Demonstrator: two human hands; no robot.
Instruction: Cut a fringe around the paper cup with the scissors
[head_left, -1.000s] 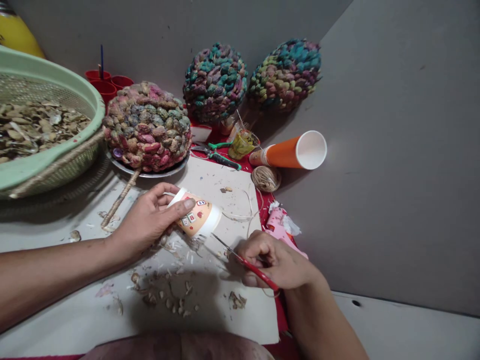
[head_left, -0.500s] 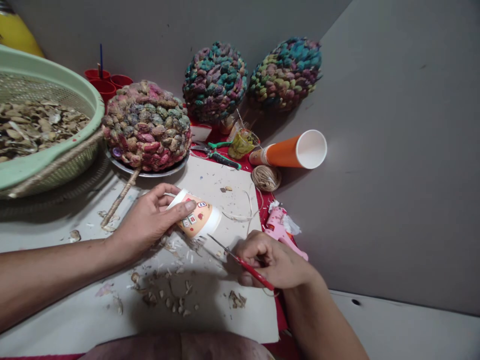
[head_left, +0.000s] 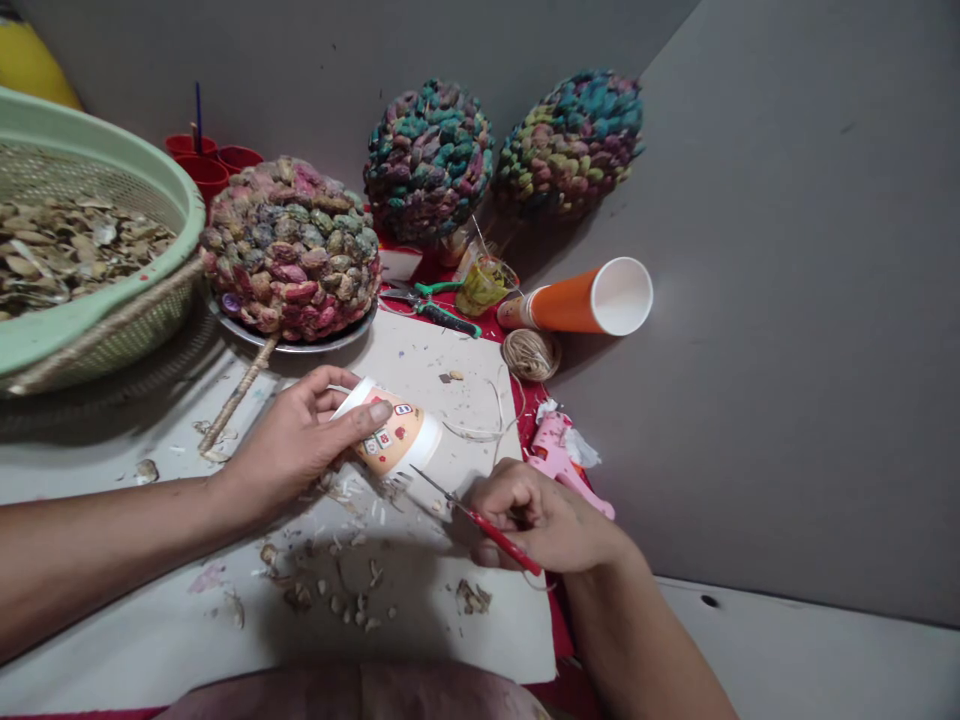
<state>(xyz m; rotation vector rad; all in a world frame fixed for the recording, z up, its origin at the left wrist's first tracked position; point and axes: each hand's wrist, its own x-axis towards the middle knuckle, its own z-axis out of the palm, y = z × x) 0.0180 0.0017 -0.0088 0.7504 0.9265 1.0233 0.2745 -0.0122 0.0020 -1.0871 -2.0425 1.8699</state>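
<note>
My left hand (head_left: 319, 425) is closed around a paper cup (head_left: 401, 432) printed with small pictures on a peach band, its thumb lying on the print. The cup is tilted on its side, with a white end toward the right. In my right hand (head_left: 536, 515) is a pair of red-handled scissors (head_left: 506, 543). Their thin metal tips point up and left, close to the white end of the cup; I cannot tell whether they touch it. Shell bits (head_left: 352, 610) lie scattered on the pale board (head_left: 487, 640) below.
A green basket (head_left: 176, 190) of shells stands left, beside a painted shell ball (head_left: 296, 250) on a metal dish. Two more balls (head_left: 429, 160) are behind. To the right are orange cups (head_left: 570, 303), a twine roll (head_left: 531, 354), green-handled pliers (head_left: 442, 315) and a pink glue gun (head_left: 559, 460).
The scissors tips have shifted very slightly left with my right hand. My left hand keeps its hold on the cup, and the whole view has moved a little.
</note>
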